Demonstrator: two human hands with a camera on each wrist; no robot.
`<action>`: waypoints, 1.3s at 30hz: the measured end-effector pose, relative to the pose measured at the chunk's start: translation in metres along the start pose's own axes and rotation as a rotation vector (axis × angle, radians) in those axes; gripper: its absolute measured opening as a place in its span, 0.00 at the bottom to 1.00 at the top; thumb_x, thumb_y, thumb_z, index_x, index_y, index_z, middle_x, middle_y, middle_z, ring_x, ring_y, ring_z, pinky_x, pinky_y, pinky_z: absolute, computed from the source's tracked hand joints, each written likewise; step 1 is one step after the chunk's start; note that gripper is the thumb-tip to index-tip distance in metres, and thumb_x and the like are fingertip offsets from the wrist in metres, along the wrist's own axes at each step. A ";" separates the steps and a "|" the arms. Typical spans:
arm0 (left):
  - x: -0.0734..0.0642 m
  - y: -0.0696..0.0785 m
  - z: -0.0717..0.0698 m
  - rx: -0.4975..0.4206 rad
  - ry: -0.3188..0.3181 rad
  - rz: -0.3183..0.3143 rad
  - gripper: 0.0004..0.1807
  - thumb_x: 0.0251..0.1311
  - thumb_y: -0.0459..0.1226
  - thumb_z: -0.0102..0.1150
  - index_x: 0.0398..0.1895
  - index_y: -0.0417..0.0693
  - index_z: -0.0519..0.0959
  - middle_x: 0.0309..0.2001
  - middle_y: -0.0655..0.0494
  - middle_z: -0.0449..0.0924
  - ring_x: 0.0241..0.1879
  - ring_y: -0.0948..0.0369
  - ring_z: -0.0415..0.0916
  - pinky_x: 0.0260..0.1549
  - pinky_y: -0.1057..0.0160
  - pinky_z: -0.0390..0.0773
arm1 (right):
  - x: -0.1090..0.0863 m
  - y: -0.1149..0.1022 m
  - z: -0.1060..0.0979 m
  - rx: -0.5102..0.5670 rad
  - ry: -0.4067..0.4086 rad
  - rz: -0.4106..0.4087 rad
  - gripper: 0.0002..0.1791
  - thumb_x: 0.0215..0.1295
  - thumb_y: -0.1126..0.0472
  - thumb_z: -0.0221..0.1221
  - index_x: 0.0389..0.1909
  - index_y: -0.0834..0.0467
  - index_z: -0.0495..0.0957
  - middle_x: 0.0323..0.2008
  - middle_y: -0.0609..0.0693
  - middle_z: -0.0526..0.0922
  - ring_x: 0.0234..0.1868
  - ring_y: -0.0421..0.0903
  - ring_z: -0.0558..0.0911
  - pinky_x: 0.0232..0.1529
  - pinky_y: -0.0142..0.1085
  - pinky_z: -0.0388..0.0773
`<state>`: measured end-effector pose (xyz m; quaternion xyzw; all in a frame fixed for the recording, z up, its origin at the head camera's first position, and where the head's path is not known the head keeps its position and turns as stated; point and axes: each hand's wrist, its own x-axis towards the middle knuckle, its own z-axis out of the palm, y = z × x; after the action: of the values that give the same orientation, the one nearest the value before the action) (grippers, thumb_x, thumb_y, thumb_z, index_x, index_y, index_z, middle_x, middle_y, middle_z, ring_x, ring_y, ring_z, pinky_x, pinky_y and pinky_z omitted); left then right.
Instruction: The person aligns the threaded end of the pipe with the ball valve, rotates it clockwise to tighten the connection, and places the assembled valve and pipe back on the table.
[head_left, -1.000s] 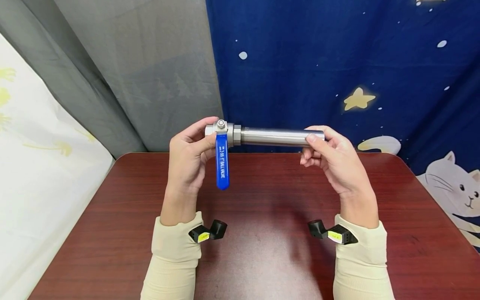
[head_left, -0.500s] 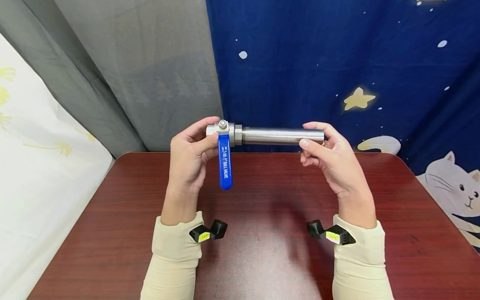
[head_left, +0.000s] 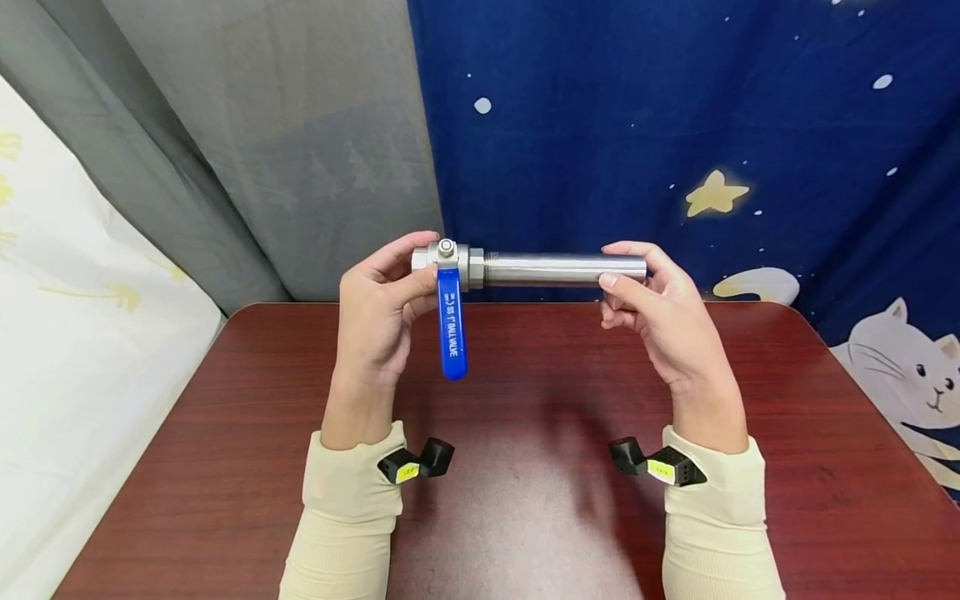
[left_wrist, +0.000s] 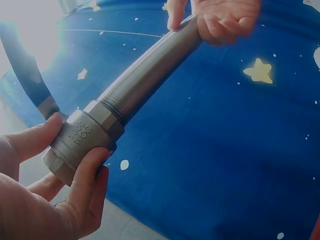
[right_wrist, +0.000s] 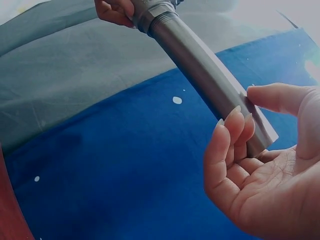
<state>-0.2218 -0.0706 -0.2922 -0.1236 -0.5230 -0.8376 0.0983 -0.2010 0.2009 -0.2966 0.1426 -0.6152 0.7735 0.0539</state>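
Observation:
A steel ball valve with a blue lever handle is joined to a steel pipe, whose threaded end enters the valve's hex end. A few threads still show at the joint. My left hand grips the valve body between thumb and fingers, the lever hanging down toward me. At the pipe's far right end, my right hand pinches the pipe between thumb and fingers. Valve and pipe are held level above the table's back edge.
Below the hands lies a dark red wooden table. Behind it hang a grey curtain and a blue curtain with stars and a cat. White cloth drapes at the left. Each sleeve cuff carries a small black camera.
My right thumb has shifted left along the pipe and my right wrist has moved slightly left. The blue lever has swung a little to the right. Both hands keep their hold.

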 end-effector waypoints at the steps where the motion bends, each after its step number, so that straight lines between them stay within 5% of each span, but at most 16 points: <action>1: 0.000 0.000 0.000 0.000 0.000 0.001 0.20 0.53 0.19 0.61 0.52 0.27 0.76 0.36 0.50 0.80 0.31 0.59 0.78 0.27 0.65 0.84 | 0.000 0.000 0.000 0.003 -0.001 0.000 0.16 0.66 0.70 0.58 0.54 0.62 0.70 0.23 0.52 0.77 0.19 0.43 0.76 0.25 0.30 0.80; 34: 0.001 -0.003 0.003 -0.014 -0.004 -0.020 0.18 0.53 0.18 0.60 0.49 0.32 0.80 0.34 0.51 0.81 0.30 0.60 0.79 0.27 0.65 0.84 | 0.002 0.003 0.000 -0.013 0.051 -0.013 0.15 0.67 0.66 0.59 0.52 0.62 0.70 0.20 0.51 0.74 0.18 0.42 0.76 0.24 0.30 0.80; 39: 0.001 -0.003 0.002 -0.018 0.000 -0.025 0.16 0.54 0.19 0.60 0.44 0.40 0.83 0.35 0.51 0.80 0.29 0.60 0.78 0.27 0.66 0.83 | 0.002 0.002 -0.001 -0.016 0.045 -0.019 0.14 0.67 0.67 0.58 0.51 0.62 0.71 0.19 0.52 0.75 0.18 0.43 0.76 0.24 0.31 0.80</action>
<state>-0.2236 -0.0675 -0.2931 -0.1178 -0.5169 -0.8435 0.0867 -0.2037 0.2013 -0.2977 0.1306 -0.6184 0.7712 0.0764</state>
